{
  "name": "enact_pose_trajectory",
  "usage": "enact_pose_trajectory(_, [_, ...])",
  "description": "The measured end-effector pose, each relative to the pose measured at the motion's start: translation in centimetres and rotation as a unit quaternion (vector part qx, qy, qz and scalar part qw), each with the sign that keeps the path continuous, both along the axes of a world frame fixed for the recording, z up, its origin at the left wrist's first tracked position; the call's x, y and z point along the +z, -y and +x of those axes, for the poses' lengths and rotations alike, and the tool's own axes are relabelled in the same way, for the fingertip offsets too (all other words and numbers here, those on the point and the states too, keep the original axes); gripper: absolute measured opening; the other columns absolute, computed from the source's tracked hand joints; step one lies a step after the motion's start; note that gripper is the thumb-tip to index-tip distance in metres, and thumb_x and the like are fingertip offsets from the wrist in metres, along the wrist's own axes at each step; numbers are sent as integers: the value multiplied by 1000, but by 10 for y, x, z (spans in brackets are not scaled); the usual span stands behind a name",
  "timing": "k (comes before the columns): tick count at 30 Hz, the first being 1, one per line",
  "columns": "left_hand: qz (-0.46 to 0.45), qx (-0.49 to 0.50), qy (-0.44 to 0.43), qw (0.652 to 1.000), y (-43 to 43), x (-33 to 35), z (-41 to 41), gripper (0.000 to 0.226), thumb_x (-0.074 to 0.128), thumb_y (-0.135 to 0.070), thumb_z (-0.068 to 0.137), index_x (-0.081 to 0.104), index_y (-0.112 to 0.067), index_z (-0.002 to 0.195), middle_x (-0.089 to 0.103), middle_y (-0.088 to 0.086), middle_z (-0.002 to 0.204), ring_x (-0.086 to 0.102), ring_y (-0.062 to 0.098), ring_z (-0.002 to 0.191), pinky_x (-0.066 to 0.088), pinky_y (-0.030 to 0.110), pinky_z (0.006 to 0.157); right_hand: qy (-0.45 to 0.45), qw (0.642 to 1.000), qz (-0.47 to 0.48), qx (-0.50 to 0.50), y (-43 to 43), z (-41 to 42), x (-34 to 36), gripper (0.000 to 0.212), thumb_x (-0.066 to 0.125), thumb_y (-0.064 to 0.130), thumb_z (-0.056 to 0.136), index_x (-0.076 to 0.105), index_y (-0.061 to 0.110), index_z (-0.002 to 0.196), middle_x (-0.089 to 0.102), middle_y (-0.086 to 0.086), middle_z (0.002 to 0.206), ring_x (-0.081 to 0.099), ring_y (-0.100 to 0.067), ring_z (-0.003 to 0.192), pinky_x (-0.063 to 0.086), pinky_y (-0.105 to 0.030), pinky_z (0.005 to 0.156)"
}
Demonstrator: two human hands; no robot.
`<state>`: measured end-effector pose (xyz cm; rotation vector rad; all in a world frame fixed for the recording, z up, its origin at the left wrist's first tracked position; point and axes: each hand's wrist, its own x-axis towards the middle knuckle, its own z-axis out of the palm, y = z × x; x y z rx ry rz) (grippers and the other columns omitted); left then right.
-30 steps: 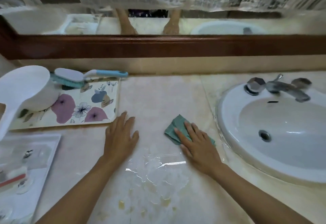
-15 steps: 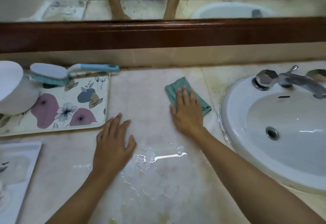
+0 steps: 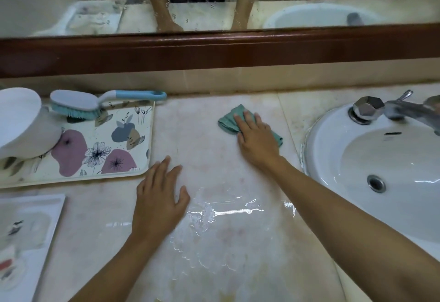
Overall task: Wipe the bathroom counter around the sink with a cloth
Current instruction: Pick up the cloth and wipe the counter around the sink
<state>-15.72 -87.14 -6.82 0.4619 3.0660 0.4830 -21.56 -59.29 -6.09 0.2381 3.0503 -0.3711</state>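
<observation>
The pale stone counter (image 3: 202,149) fills most of the view, wet and glossy in a puddle (image 3: 214,218) near its front edge. Behind it runs a mirror (image 3: 202,16) with a dark wooden frame (image 3: 214,49) along the bottom. The white sink (image 3: 333,130) sits at the right, with a metal faucet (image 3: 404,111) at its far rim. At the left a floral tray (image 3: 119,135) lies flat on the counter. It carries a white scoop-like container (image 3: 21,123) tipped on its side, and a white and teal scrub brush (image 3: 78,103) whose blue handle points right past the tray's rim.

The left hand (image 3: 159,201) rests palm down on the bare counter just off the tray's near right corner, fingers straight and spread, holding nothing. The right hand (image 3: 257,137) lies flat on the green cloth (image 3: 228,120), fingers straight and together, pointing away and slightly left, pressing down rather than gripping.

The folded cloth lies on the counter between tray and sink, nearer the sink and towards the back wall. Its long axis runs left to right, the sink-side end angled slightly nearer the person, and both ends show beyond the hand
</observation>
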Motion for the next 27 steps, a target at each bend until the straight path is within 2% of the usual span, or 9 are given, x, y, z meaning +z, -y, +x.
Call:
enact_pose_trajectory(5, [-5,2,3,1000,0,0,-1,56,36,-46,84,49,-28,135,32,-5,155,27,20,143,31,45,106,-113,983,-139,-32,-14,23,1,41,41,8,95,48,11,135,48,-12,143,48,-35,125,40,-38,98])
enact_pose_trajectory(7, [-16,8,12,1000,-2,-1,0,57,35,-47,83,51,-27,135,33,-3,156,29,21,143,33,45,105,-153,955,-229,-113,-26,32,11,36,44,4,92,55,10,125,63,-12,119,58,-32,105,38,-28,78])
enact_pose_trajectory(9, [-31,13,14,999,-6,3,-3,58,35,-45,81,57,-22,130,40,3,152,37,26,138,39,46,100,-182,913,-300,-207,-39,35,28,30,44,6,93,58,12,118,64,-8,98,59,-30,89,32,-26,65])
enact_pose_trajectory(12, [-45,-32,5,998,-13,10,-22,54,35,-40,76,61,-16,117,48,10,144,47,31,128,43,45,97,-242,866,-316,-302,-73,25,55,29,40,11,96,57,13,119,62,-7,100,55,-26,87,33,-25,66])
enact_pose_trajectory(15, [-21,-62,11,998,-14,4,-32,56,33,-42,81,51,-26,132,30,-1,157,26,21,145,30,42,109,-250,849,-272,-378,-112,-1,68,31,35,13,99,52,8,125,60,-15,115,55,-30,99,33,-28,70])
enact_pose_trajectory(17, [-21,-55,3,998,-16,-4,-33,58,33,-42,84,45,-29,139,23,-5,160,16,15,148,24,38,112,-201,862,-226,-407,-141,-22,59,33,36,10,99,47,5,130,56,-19,124,53,-36,108,37,-35,74])
enact_pose_trajectory(19, [-25,-46,0,999,-17,-6,-31,58,34,-43,84,43,-30,140,21,-7,160,14,12,148,24,38,113,-130,889,-177,-402,-160,-42,41,39,39,8,96,40,4,135,49,-22,132,44,-40,120,39,-42,90])
enact_pose_trajectory(23, [-18,-37,4,999,-15,-7,-32,58,34,-45,84,41,-34,141,17,-12,160,11,9,148,22,39,114,14,934,-43,-355,-160,-65,12,55,36,23,96,23,3,146,21,-19,155,15,-37,141,27,-47,111])
enact_pose_trajectory(27, [-22,-41,2,999,-16,-5,-30,58,34,-44,84,41,-33,140,19,-11,160,12,11,148,23,40,115,-19,967,-11,-253,-126,-54,6,56,27,31,100,22,-1,146,17,-21,156,12,-36,144,24,-48,113])
